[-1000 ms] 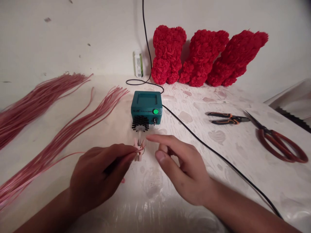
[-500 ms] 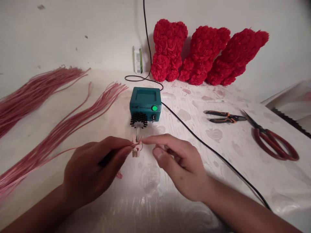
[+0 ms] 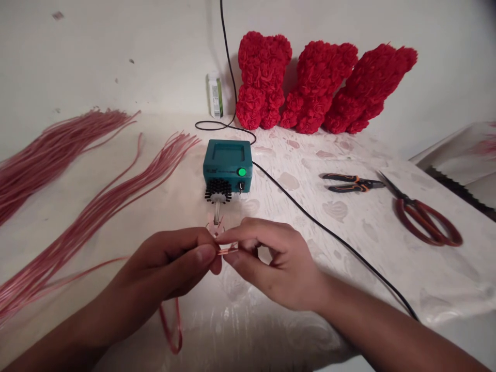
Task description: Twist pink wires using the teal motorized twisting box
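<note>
Pinched between the thumb and fingers of my left hand (image 3: 170, 263) is the end of a thin pink cord (image 3: 227, 251). My right hand (image 3: 279, 258) has its thumb and index finger on the short tip of that cord, close against the left fingertips. A loop of pink cord hangs below my left hand. Just beyond my fingertips is a small pale-pink rotor head (image 3: 215, 225) with thin wire hooks, on a shaft from a teal machine (image 3: 227, 164). The machine has a lit green button (image 3: 242, 172) and a black bristly wheel (image 3: 218, 191).
Bundles of pink cords (image 3: 116, 191) lie at left. Three red rose bears (image 3: 263, 80) lean on the wall beside a white-green bottle (image 3: 215, 96). Black-orange pliers (image 3: 352, 183) and red-handled scissors (image 3: 426, 219) lie at right. A black cable (image 3: 310, 217) crosses the table.
Both hands have drawn back slightly from the rotor head. The right thumb has closed in on the cord tip, and a cord loop now hangs below the left hand. The view has shifted slightly.
</note>
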`<state>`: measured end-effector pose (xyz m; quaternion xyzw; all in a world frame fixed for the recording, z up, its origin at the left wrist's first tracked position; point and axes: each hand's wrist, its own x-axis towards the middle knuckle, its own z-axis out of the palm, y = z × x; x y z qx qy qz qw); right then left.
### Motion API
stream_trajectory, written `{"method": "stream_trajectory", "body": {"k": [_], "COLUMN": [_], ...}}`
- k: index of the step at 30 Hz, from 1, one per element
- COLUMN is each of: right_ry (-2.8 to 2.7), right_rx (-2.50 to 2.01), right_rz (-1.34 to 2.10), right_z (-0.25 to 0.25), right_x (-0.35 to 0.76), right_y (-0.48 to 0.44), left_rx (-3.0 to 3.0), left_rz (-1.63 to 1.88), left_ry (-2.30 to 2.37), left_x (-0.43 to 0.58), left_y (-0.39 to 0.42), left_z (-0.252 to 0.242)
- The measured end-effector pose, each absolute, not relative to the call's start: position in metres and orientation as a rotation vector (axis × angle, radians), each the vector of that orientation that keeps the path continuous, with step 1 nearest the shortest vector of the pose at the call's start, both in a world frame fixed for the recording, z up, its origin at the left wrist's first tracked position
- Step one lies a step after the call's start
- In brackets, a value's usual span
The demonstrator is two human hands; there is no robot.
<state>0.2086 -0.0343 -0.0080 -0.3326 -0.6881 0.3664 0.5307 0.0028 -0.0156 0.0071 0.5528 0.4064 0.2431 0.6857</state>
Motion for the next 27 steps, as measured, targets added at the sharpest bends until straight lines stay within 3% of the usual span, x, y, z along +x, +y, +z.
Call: {"method": "stream_trajectory", "body": {"k": [9,13,16,20,27], "right_ry": [-1.621,-1.591,-1.588,-1.514,-1.376], "right_rx": [-0.74,-0.748,-0.767,-0.783,-0.734], "right_rz": [0.883,0.971,1.08,1.295,1.548], "right_z": [-0.003,-0.002,-0.002,-0.003,-0.002], "right_x": [0.212,0.213,0.213,0.214,0.216], "right_y": [-0.033,-0.033,-0.034,-0.033,-0.03], "left_rx": [1.307,1.697,2.092,2.419,2.522], "left_rz": [0.613,0.915,1.049,1.046,0.947], "left_ry": [0.862,1.08,0.993,0.773,0.811], "left_x": [0.01,0.011,0.013,0.017,0.013], "left_y": [-0.019,-0.019,-0.017,-0.015,-0.018], "left_z": [0.007,0.011,0.018,0.024,0.03]}}
